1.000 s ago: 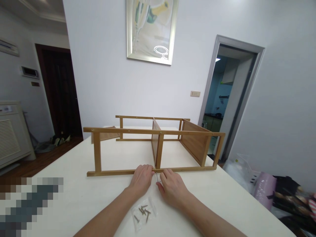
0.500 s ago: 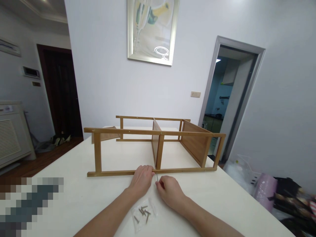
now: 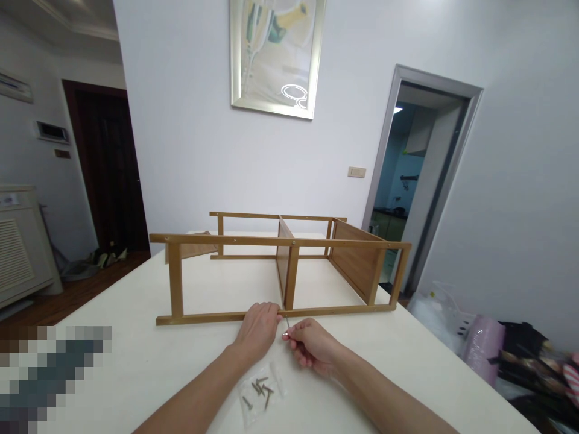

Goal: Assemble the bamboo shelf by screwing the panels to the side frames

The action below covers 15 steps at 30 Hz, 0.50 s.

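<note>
A bamboo shelf frame [image 3: 289, 241] lies on its side on a white table [image 3: 136, 355]. My left hand [image 3: 259, 325] presses on the frame's bottom rail, fingers curled over it beside the middle upright. My right hand [image 3: 312, 345] pinches a small metal hex key [image 3: 286, 326] whose tip sits at the joint of rail and upright. A clear plastic bag of several screws [image 3: 260, 390] lies on the table between my forearms.
A loose wooden panel [image 3: 192, 246] lies at the frame's far left. Off the table's right edge are a pink roll [image 3: 484, 349], plastic wrap and dark clutter. A doorway [image 3: 416, 181] opens at the right, a dark door [image 3: 106, 175] at the left.
My right hand has turned the hex key, rolling the wrist so the fingers curl under. The left hand stays on the rail.
</note>
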{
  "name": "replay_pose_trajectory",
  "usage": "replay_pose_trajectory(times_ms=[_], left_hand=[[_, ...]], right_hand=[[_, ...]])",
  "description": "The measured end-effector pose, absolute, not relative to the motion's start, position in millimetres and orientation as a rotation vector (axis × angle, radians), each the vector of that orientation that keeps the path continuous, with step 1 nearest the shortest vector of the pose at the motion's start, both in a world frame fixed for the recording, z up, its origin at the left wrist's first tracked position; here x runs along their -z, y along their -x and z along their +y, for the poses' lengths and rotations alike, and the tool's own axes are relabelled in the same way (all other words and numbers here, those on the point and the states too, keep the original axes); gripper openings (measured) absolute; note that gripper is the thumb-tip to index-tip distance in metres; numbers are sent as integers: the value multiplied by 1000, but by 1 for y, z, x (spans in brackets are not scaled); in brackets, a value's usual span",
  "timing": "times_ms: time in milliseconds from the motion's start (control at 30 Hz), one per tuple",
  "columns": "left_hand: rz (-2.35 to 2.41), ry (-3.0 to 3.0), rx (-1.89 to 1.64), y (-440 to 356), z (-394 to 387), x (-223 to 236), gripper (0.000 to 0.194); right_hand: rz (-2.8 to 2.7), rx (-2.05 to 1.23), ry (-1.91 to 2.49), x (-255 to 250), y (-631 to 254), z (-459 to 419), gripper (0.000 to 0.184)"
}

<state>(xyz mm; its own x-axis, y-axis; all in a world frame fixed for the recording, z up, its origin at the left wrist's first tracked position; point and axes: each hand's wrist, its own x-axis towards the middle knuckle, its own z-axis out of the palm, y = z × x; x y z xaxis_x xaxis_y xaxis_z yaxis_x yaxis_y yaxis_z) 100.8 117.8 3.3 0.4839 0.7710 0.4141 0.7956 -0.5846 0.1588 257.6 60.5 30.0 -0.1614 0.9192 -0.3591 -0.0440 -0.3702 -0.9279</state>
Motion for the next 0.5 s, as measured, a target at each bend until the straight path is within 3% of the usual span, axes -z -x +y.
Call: replay_pose_trajectory(times_ms=[500], left_hand=[[-1416, 2653, 683, -101, 116, -6, 24]], right_hand=[[-1216, -1585, 1356, -27, -252, 58, 17]])
